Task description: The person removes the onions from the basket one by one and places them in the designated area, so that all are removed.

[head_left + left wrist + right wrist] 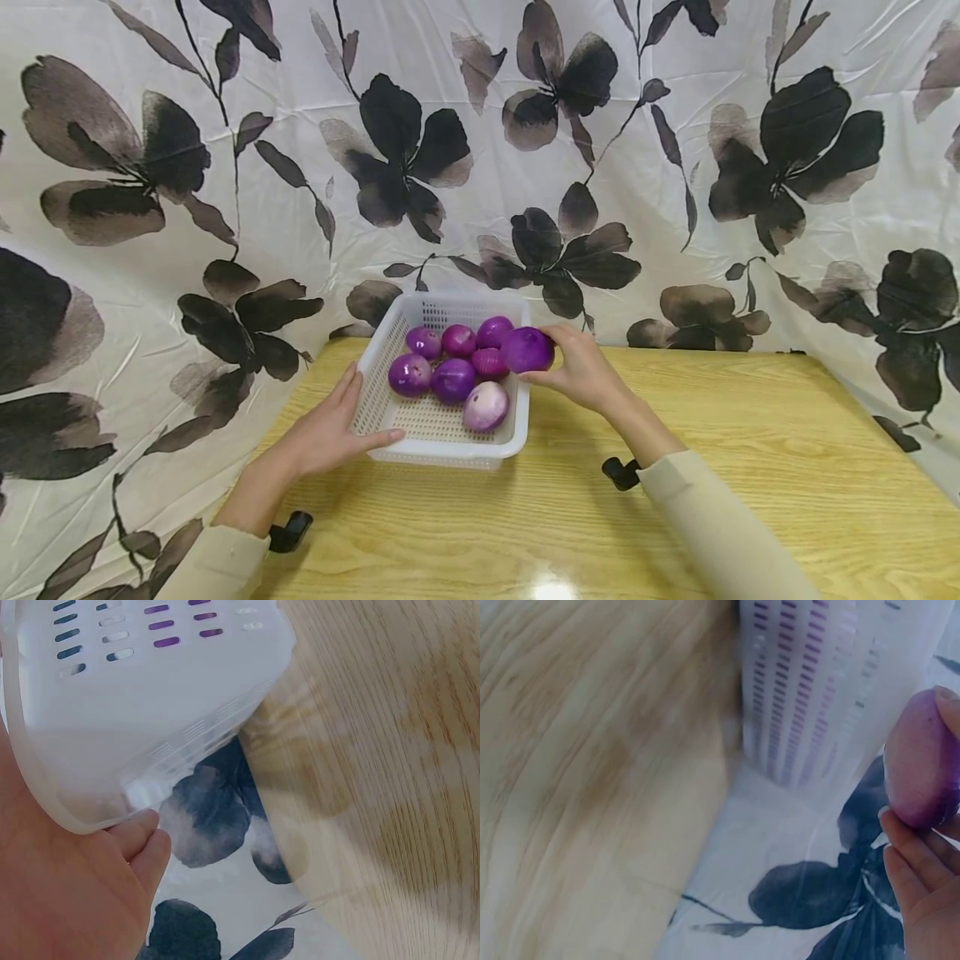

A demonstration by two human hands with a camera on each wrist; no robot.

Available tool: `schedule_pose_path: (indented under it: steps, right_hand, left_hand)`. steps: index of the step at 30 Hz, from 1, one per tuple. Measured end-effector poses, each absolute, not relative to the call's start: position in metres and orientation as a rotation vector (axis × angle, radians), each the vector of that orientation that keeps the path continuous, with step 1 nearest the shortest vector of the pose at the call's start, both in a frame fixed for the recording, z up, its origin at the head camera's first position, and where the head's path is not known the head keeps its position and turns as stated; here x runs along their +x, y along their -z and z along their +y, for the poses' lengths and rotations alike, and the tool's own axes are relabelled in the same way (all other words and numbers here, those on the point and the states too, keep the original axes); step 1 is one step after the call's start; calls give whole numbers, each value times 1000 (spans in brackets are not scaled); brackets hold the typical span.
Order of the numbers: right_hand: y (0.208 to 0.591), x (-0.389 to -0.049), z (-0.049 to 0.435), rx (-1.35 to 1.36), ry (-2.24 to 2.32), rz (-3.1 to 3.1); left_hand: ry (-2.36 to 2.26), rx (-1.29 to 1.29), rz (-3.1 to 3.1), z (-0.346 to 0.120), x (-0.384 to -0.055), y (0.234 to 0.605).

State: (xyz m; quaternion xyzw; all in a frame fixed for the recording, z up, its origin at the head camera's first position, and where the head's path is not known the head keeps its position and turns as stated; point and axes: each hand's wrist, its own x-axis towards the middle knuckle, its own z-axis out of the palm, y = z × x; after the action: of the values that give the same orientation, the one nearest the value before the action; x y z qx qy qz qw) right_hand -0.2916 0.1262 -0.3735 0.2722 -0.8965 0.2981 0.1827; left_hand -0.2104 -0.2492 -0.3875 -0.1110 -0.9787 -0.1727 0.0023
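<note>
Basket (450,450), white and slotted, was over the far part of the wooden table (750,433), its back wall near the floral cloth (660,250) along the far edge; whether its base rested on the wood could not be told. Bare wood stretched widely to its right, with more between the two forearms at the front; the left side was tighter, where the table's slanting edge met the cloth. The basket's long axis appeared to run away from the person, its open top facing up.

The left hand (330,425) held the near left corner, thumb over the rim and fingers nearly straight along the outer wall. The right hand (581,367) was partly closed, pinching a purple onion (528,350) between thumb and fingers at the right rim. In the right wrist view this onion's longer axis ran almost upright. Seven other onions (453,381) lay inside, mostly toward the back, one paler than the rest, leaving slotted floor showing at the front left.
</note>
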Motion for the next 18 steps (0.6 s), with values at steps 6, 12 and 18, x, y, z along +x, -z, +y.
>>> schedule_pose_path:
  steps: [6,12,18]
  right_hand:
    - [375,-299,141,732,-840,-2551]
    - [381,-311,156,654,-821,-2596]
    - [392,-322,163,611,-830,-2632]
  left_hand:
    - [556,-343,-3064,-250,-211,388]
    - [579,-343,-3068,-250,-212,389]
    - [574,-340,-3071,-251,-212,390]
